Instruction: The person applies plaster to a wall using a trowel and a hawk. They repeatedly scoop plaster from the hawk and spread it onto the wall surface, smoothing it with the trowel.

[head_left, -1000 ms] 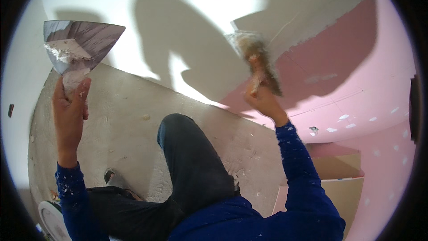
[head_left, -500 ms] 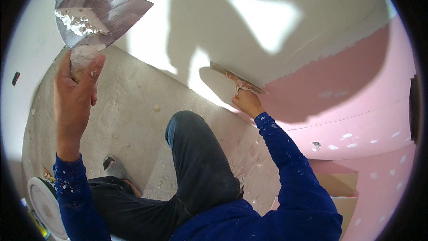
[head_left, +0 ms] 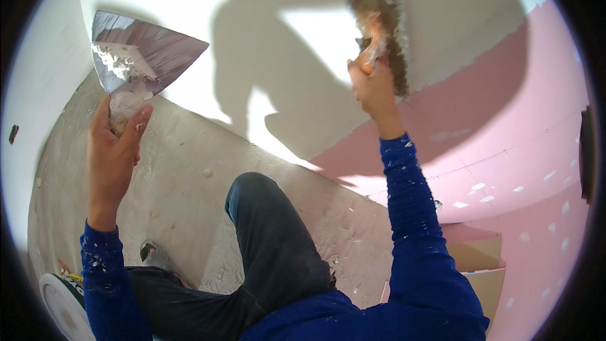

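My left hand (head_left: 117, 151) grips the handle of a wide putty knife (head_left: 161, 57), its blade up and carrying a lump of white plaster (head_left: 123, 62). In my right hand (head_left: 379, 91) is the orange handle of a plastering trowel (head_left: 396, 38), closed in my fingers. The trowel's long blade stands nearly upright against the wall, slightly blurred. White plaster (head_left: 442, 25) coats the wall around it, and its ragged edge borders bare pink board (head_left: 486, 113) to the right and below.
A grey, smeared floor (head_left: 183, 170) lies under my bent knee (head_left: 262, 215). At the lower left stands a white-lidded bucket (head_left: 63, 306). A cardboard box (head_left: 476, 256) sits by the pink wall at the lower right. My shadow falls across the plastered wall.
My right hand has carried the trowel up the wall and somewhat right, turning its blade from slanted to nearly upright. My left hand with the putty knife sits slightly lower in view.
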Demonstrator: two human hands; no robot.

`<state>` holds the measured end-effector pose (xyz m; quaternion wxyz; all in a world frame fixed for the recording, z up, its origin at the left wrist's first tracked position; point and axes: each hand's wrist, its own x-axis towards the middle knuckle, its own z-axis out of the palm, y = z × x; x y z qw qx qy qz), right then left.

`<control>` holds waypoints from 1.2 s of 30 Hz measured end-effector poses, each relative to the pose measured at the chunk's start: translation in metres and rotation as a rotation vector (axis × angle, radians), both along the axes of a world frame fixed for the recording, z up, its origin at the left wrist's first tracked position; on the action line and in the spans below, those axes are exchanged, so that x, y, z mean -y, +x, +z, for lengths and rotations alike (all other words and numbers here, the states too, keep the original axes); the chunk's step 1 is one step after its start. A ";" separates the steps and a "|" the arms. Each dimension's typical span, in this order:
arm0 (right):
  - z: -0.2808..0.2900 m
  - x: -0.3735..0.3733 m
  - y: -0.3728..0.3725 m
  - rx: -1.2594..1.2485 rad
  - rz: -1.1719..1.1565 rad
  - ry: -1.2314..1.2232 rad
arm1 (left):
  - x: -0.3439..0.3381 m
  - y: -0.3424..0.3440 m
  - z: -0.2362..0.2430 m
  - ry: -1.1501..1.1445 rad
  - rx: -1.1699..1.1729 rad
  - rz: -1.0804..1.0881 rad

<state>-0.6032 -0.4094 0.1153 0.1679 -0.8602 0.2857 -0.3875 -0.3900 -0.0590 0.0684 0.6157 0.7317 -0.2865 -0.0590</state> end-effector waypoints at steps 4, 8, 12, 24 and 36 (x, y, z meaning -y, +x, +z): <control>0.062 0.001 -0.026 0.096 -0.032 0.358 | -0.001 0.006 -0.003 0.028 -0.025 0.023; 0.088 -0.001 -0.051 0.227 0.081 0.464 | -0.004 0.007 -0.005 0.069 0.056 0.050; 0.033 -0.010 -0.082 0.011 0.014 0.333 | -0.004 0.006 -0.005 0.069 0.070 0.057; -0.204 0.014 -0.079 -0.968 -0.028 0.098 | -0.004 -0.001 -0.004 0.041 0.077 0.034; -0.125 0.008 -0.012 -0.446 -0.001 0.071 | -0.004 -0.004 0.001 0.048 0.030 0.001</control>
